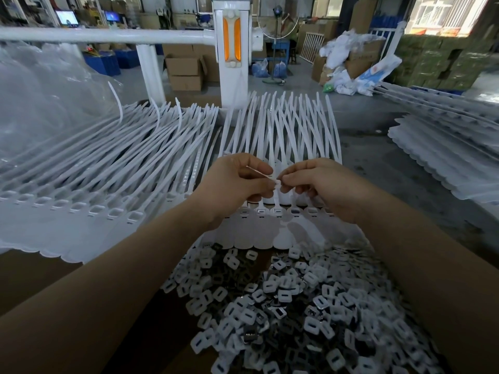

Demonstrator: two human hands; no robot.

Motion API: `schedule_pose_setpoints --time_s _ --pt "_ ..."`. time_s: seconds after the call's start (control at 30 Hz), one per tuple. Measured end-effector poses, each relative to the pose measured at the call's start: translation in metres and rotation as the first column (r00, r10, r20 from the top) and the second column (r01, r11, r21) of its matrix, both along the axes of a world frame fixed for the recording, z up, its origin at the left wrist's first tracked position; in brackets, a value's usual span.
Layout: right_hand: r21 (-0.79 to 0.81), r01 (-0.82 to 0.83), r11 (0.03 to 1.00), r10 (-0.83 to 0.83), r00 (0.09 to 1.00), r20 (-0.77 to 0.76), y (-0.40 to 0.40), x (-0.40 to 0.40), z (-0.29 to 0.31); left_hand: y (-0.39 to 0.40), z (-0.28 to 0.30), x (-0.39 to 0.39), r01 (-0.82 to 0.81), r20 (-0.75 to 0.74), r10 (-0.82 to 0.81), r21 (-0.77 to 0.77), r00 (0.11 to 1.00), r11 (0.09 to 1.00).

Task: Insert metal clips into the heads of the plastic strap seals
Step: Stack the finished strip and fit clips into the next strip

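Clips [283,295] lie heaped nearest; beyond them left hand [237,184] and right hand [321,187] pinch one clip [276,183] together, above the seal heads [278,211], straps running away.

This is a factory floor or packing workshop. A white metal post [232,47] with an orange reflector stands at the far edge of the bench. Just in front of it, white plastic strap seals [283,125] lie fanned in bulk rows, with a heap of small metal clips [283,300] nearer the camera. Behind the post, stacked cardboard boxes [186,71] sit on bare concrete. Far left of it glow monitor screens [67,17]; to its right lie piled bags [348,66].
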State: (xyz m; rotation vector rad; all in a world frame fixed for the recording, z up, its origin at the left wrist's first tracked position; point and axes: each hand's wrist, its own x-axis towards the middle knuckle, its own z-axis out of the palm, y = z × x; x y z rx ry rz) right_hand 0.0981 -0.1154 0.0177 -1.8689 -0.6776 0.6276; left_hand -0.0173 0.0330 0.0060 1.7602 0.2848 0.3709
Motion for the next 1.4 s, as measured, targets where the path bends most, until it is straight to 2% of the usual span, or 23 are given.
schedule_pose_setpoints --time_s 0.27,0.37,0.43,0.57,0.67,0.8,1.03,1.3,1.4 --pt "-0.040 -0.003 0.999 0.004 0.999 0.033 0.000 0.000 -0.001 0.000 0.000 -0.002 0.004 -0.002 -0.004 0.035 1.000 0.999" --pt "-0.035 -0.001 0.999 0.002 1.000 0.026 0.001 0.000 -0.003 0.000 0.000 -0.003 0.008 0.000 -0.008 -0.043 1.000 0.999" --pt "-0.035 -0.003 0.999 0.004 1.000 0.024 0.001 0.000 -0.003 0.001 0.000 -0.003 -0.005 -0.004 0.005 -0.040 1.000 0.999" --pt "-0.040 -0.016 0.999 0.018 0.999 0.034 0.001 0.001 -0.004 0.000 0.001 -0.002 -0.015 -0.051 0.022 0.126 0.998 0.992" --pt "-0.040 -0.012 0.999 0.013 0.999 0.037 0.001 0.001 -0.005 -0.002 0.001 -0.001 -0.011 -0.085 0.025 0.161 0.996 0.987" --pt "0.068 0.086 0.994 -0.084 0.996 -0.023 0.001 0.005 -0.006 -0.009 0.001 0.001 -0.022 -0.103 0.039 0.167 0.994 0.986" --pt "0.051 0.071 0.996 -0.069 0.997 -0.042 0.001 0.006 -0.008 -0.032 -0.009 0.011 0.043 -0.230 0.049 0.378 0.972 0.925" --pt "0.048 0.056 0.997 -0.054 0.998 -0.043 0.003 0.008 -0.007 -0.036 -0.009 0.014 0.039 -0.236 0.097 0.513 0.967 0.858" --pt "0.041 0.050 0.998 -0.049 0.998 -0.033 0.003 0.007 -0.007 -0.036 -0.008 0.014 0.039 -0.192 0.090 0.582 0.977 0.812"
